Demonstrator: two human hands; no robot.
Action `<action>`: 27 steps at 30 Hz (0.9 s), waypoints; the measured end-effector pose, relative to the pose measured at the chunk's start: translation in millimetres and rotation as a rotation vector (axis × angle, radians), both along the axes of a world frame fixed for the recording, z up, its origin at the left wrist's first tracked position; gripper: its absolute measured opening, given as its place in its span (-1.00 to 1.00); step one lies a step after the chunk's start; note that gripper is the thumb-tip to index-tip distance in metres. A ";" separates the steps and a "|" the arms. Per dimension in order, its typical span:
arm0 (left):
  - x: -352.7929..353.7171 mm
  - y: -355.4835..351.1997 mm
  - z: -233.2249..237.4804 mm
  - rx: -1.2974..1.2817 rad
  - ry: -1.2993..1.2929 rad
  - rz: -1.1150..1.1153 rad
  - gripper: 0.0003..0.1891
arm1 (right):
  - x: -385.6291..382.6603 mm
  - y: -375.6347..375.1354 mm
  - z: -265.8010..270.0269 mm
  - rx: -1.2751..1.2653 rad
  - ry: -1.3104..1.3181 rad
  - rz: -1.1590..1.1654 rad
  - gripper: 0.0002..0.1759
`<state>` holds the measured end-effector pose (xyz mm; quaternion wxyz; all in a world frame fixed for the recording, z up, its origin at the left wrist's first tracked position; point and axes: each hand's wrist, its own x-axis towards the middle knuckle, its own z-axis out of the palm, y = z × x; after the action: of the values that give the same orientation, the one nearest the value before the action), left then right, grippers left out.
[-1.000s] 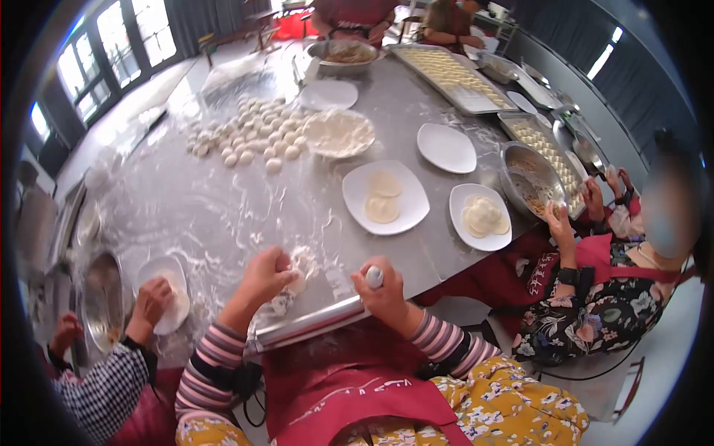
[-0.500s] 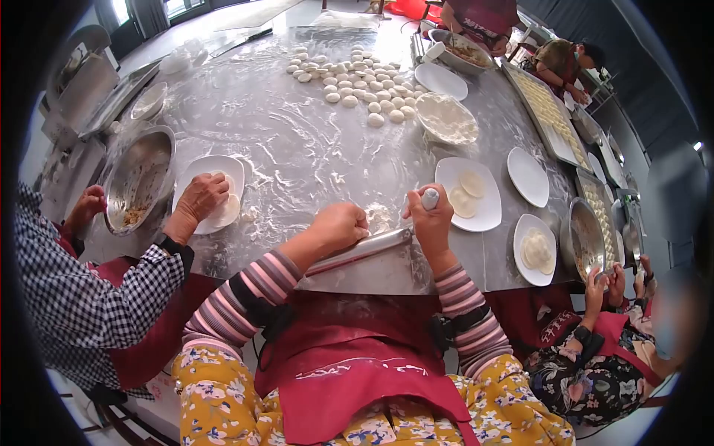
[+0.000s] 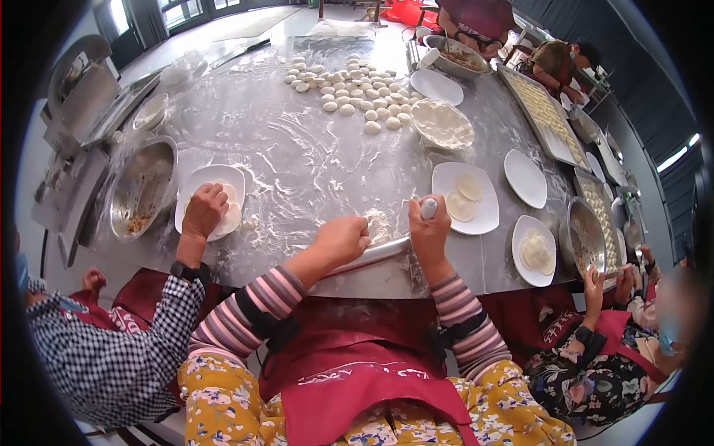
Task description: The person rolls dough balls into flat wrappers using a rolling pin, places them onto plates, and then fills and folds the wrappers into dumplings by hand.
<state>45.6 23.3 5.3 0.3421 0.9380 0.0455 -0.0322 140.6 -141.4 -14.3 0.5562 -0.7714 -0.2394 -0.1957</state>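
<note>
One steel surface [image 3: 282, 156], dusted all over with flour, carries everything observed. A long tray [image 3: 547, 111] of filled pieces runs along its right edge. A large metal bowl [image 3: 141, 189] stands at the left edge and a second bowl [image 3: 587, 238] near the right corner on the near side. A cluster of small dough balls [image 3: 357, 85] lies toward the far edge, with a flour plate [image 3: 444, 123] just beside it.

Three white plates sit in the near right part: one holding two flat wrappers [image 3: 483, 215], one bare [image 3: 526, 178], and one with a stack of wrappers [image 3: 520, 256]. A co-worker's hand [image 3: 204, 210], in a checked sleeve, rests on another white plate [image 3: 208, 178] beside the left bowl.

The person's left hand [image 3: 341, 239] is at the near edge, fingers curled closed, knuckles up; whether anything is inside it cannot be told. The right hand [image 3: 430, 236] is also at the near edge, closed in a fist around a rolling pin [image 3: 429, 209], whose pale rounded end sticks up out of the top of the fist. The rest of the pin is hidden by the hand.

The dough piece [image 3: 378, 221] lies on a patch of flour between the two hands, just beside the left fingertips and near the right fist, slightly farther from the near edge than either hand.
</note>
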 end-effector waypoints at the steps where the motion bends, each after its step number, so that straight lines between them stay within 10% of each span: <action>1: 4.7 -0.7 -5.4 -0.017 -0.036 -0.011 -0.87 | -0.3 -0.9 0.7 0.007 -0.003 -0.004 -0.80; 27: -0.8 16.8 -14.1 -0.201 0.039 -0.185 -0.88 | -56.0 -48.3 -4.1 0.036 0.059 -0.044 -0.79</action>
<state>44.9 40.2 -8.8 0.4289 0.8984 -0.0378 -0.0861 84.6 -189.7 -18.4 0.5723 -0.7718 -0.2023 -0.1893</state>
